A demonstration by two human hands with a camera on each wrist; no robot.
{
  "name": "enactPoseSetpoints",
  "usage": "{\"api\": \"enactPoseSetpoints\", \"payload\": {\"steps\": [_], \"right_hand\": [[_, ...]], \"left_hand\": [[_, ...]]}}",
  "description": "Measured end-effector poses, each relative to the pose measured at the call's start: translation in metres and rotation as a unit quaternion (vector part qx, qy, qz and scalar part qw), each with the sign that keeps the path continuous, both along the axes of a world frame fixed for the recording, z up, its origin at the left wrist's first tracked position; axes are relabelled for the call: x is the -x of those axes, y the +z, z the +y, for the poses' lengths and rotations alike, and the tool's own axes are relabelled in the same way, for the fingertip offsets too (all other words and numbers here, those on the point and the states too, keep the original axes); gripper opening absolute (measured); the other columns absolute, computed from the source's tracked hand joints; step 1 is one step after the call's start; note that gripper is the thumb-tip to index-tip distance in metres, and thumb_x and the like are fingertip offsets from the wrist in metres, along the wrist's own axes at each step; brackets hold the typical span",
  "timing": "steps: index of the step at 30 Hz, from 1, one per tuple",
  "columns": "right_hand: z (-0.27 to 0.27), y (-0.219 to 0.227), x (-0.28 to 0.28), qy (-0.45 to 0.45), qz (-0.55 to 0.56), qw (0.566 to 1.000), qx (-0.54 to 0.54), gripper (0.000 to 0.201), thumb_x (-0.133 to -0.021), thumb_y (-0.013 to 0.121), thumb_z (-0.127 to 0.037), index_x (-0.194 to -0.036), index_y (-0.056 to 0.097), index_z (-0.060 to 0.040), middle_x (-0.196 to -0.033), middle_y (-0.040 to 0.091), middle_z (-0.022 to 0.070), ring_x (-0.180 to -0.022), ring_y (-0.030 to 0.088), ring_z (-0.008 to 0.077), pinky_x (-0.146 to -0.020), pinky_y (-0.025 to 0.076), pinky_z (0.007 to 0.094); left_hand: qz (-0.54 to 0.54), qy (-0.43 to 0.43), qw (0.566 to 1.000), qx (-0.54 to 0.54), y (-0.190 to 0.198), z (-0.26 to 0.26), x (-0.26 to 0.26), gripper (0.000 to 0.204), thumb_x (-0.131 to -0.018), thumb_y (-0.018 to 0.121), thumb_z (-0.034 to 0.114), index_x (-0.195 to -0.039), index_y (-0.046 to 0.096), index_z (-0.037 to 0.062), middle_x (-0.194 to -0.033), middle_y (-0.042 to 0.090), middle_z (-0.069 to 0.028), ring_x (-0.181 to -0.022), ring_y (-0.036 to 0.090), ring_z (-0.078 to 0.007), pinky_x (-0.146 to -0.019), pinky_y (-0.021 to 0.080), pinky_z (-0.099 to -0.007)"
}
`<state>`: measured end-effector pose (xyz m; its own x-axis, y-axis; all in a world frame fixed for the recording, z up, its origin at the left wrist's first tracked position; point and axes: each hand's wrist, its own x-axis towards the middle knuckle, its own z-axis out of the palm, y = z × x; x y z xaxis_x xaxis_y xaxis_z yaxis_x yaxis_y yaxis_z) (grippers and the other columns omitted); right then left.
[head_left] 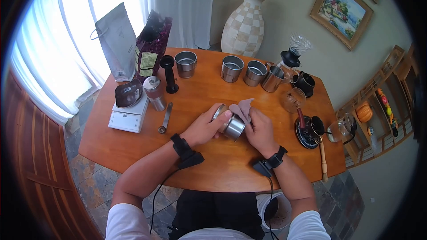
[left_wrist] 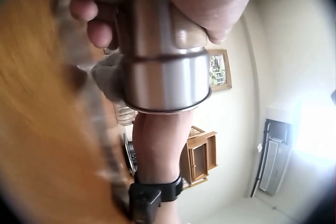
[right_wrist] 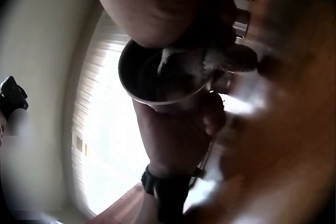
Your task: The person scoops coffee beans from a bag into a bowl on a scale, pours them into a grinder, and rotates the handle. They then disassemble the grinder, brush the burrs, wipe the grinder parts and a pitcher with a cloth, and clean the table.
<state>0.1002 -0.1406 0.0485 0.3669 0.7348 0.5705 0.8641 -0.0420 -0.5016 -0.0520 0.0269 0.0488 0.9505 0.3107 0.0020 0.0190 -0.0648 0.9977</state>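
A shiny metal cup [head_left: 234, 127] is tilted on its side above the front middle of the table. The left hand [head_left: 205, 126] grips it round one end; in the left wrist view the fingers of that hand [left_wrist: 173, 3] curl over the cup [left_wrist: 167, 83]. At the other side, the right hand [head_left: 261, 134] pinches a greyish cloth [head_left: 242, 109] against the cup. The right wrist view looks into the dark mouth of the cup [right_wrist: 137, 74], with the cloth [right_wrist: 236, 58] at its rim and the right hand [right_wrist: 157, 8] over it.
Metal cups [head_left: 232, 69] stand along the back of the wooden table [head_left: 195, 169]. At left are a white scale [head_left: 129, 116] with a dark dish, a hand grinder [head_left: 154, 93] and coffee bags [head_left: 151, 49]. Glass and black coffee ware [head_left: 307, 131] and a brush [head_left: 324, 162] lie at right.
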Motion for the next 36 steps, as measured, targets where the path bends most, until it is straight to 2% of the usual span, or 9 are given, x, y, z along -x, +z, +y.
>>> {"api": "enactPoseSetpoints", "payload": {"steps": [8,11,13,17,20,22,26,32,36], "right_hand": [[0.002,0.004,-0.002,0.010,-0.113,0.992,-0.051,0.023,-0.084,0.065,0.002,-0.106,0.066,0.0001,-0.102,0.068,0.0167,-0.087,0.068,0.0392,-0.074,0.055,0.0431],[0.005,-0.010,-0.009,0.050,0.110,0.992,-0.018,0.020,-0.093,0.062,-0.002,-0.113,0.068,-0.0016,-0.098,0.072,0.0131,-0.079,0.071,0.0302,-0.068,0.056,0.0361],[0.007,-0.009,-0.004,0.109,0.542,0.832,0.044,0.022,-0.103,0.055,-0.007,-0.119,0.070,-0.0043,-0.093,0.075,0.0083,-0.076,0.071,0.0179,-0.061,0.054,0.0277],[0.006,-0.013,-0.008,0.096,0.596,0.789,0.112,0.026,-0.108,0.051,-0.011,-0.126,0.069,-0.0073,-0.094,0.073,0.0035,-0.078,0.068,0.0090,-0.056,0.052,0.0217],[0.010,-0.029,-0.010,0.099,0.478,0.873,0.024,0.021,-0.101,0.056,-0.005,-0.118,0.069,-0.0043,-0.091,0.072,0.0077,-0.074,0.069,0.0188,-0.059,0.053,0.0296],[0.003,-0.014,-0.004,-0.001,-0.035,0.999,-0.032,0.020,-0.091,0.060,0.002,-0.110,0.066,-0.0012,-0.086,0.067,0.0143,-0.073,0.067,0.0335,-0.064,0.053,0.0393],[0.001,0.014,0.004,0.018,-0.145,0.984,-0.104,0.022,-0.082,0.061,0.006,-0.104,0.062,0.0007,-0.087,0.062,0.0194,-0.080,0.063,0.0431,-0.070,0.052,0.0448],[0.006,-0.008,0.000,0.038,0.127,0.991,-0.036,0.018,-0.094,0.061,0.001,-0.111,0.065,-0.0016,-0.101,0.070,0.0163,-0.085,0.069,0.0334,-0.075,0.055,0.0414],[0.007,-0.001,0.004,0.122,0.615,0.777,0.053,0.020,-0.107,0.052,-0.013,-0.117,0.067,-0.0049,-0.092,0.073,0.0112,-0.070,0.070,0.0190,-0.059,0.057,0.0304]], "left_hand": [[0.002,0.005,0.997,-0.073,-0.007,-0.002,-0.001,0.061,-0.102,0.063,0.052,-0.132,0.049,0.0005,-0.101,0.068,-0.0158,-0.085,0.069,-0.0221,-0.079,0.056,-0.0364],[-0.050,0.006,0.992,-0.116,0.006,-0.010,0.004,0.063,-0.099,0.067,0.049,-0.136,0.046,0.0026,-0.108,0.069,-0.0198,-0.101,0.071,-0.0300,-0.091,0.055,-0.0411],[-0.092,0.016,0.979,-0.182,0.002,-0.009,0.003,0.063,-0.099,0.069,0.048,-0.137,0.045,0.0034,-0.109,0.069,-0.0202,-0.103,0.071,-0.0319,-0.092,0.054,-0.0411],[-0.143,0.037,0.961,-0.236,-0.013,-0.004,-0.004,0.063,-0.100,0.067,0.046,-0.139,0.043,0.0040,-0.106,0.069,-0.0180,-0.093,0.072,-0.0278,-0.083,0.056,-0.0389],[-0.024,0.001,0.999,-0.037,-0.005,-0.004,-0.001,0.059,-0.103,0.063,0.048,-0.137,0.045,0.0034,-0.099,0.066,-0.0123,-0.077,0.066,-0.0179,-0.071,0.055,-0.0330],[0.000,-0.007,1.000,0.000,0.001,-0.004,0.001,0.057,-0.104,0.062,0.049,-0.135,0.047,0.0032,-0.096,0.064,-0.0098,-0.073,0.061,-0.0147,-0.067,0.052,-0.0303],[0.052,-0.040,0.995,0.073,0.004,-0.003,0.001,0.055,-0.105,0.059,0.051,-0.131,0.051,0.0029,-0.092,0.060,-0.0059,-0.068,0.054,-0.0098,-0.061,0.048,-0.0251],[-0.087,0.009,0.992,-0.092,-0.006,-0.008,0.000,0.055,-0.101,0.066,0.043,-0.134,0.048,0.0026,-0.107,0.065,-0.0163,-0.091,0.067,-0.0223,-0.081,0.056,-0.0357],[-0.136,0.019,0.972,-0.188,-0.005,-0.003,0.002,0.058,-0.099,0.069,0.039,-0.138,0.045,0.0030,-0.114,0.065,-0.0207,-0.103,0.068,-0.0285,-0.090,0.055,-0.0400]]}}
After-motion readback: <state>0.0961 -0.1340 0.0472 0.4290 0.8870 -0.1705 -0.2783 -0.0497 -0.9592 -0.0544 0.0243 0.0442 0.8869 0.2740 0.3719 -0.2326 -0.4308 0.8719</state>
